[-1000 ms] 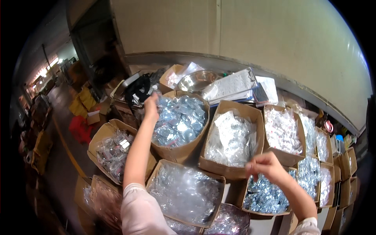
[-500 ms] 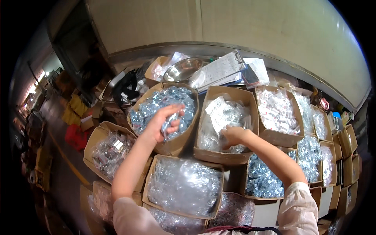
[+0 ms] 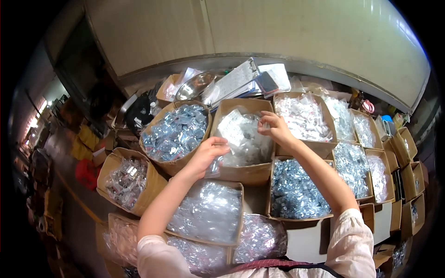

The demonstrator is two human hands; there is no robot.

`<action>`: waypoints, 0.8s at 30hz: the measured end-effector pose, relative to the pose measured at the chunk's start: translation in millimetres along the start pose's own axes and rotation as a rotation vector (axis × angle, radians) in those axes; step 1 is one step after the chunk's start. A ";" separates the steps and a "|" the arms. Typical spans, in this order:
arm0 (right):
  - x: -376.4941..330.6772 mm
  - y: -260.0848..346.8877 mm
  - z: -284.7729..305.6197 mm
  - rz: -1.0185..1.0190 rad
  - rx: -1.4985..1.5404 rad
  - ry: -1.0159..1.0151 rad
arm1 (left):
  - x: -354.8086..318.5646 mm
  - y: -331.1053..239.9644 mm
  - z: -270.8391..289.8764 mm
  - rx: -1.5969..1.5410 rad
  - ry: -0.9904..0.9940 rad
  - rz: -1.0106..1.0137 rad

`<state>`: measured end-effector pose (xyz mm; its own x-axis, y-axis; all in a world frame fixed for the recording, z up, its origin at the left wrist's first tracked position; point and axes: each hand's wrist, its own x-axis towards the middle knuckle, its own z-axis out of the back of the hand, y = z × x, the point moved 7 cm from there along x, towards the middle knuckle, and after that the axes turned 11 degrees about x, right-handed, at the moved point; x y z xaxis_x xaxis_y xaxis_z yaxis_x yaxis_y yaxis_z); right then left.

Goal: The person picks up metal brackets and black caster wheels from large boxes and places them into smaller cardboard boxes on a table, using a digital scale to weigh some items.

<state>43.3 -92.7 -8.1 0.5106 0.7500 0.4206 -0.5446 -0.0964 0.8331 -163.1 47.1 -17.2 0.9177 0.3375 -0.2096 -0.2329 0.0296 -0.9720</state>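
My left hand [image 3: 209, 156] is closed around small clear plastic packets [image 3: 214, 167], which hang below its fingers at the near left edge of the middle cardboard box [image 3: 248, 172]. Inside that box lie clear bags of small grey parts [image 3: 245, 141], with a white-printed bag [image 3: 230, 126] on top. My right hand [image 3: 276, 128] is raised over the box's right side, thumb and fingertips pinched together. Whatever is between those fingertips is too small to make out. To the left stands a box of bluish packets [image 3: 176, 129].
Nearby are boxes of white packets [image 3: 303, 116], blue-grey packets [image 3: 299, 190], clear bags [image 3: 208, 211] and mixed packets [image 3: 127, 183]. Behind them lie a metal bowl [image 3: 194, 85], a clipboard [image 3: 234, 83] and a dark phone-like slab [image 3: 267, 83]. A pale wall [image 3: 259, 32] rises beyond.
My left hand has moved from over the bluish packets to the middle box's near left edge, still holding packets. My right hand has lifted out of the middle box. The view has shifted.
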 end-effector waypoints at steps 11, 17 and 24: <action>-19.5 21.8 24.5 -0.014 0.609 -0.106 | 13.3 -21.0 -80.6 0.131 -0.111 -0.127; -16.5 -1.6 33.5 -0.172 0.490 -0.122 | 8.4 -13.5 -42.8 -0.228 -0.438 -0.124; 7.2 -65.7 110.4 0.072 -0.535 -0.315 | 11.0 18.9 6.6 -0.818 -0.251 -0.023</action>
<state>156.2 -153.2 -20.1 0.5876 0.5170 0.6224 -0.8010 0.2627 0.5380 -159.6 57.6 -37.2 0.7987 0.5461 -0.2527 0.1793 -0.6169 -0.7663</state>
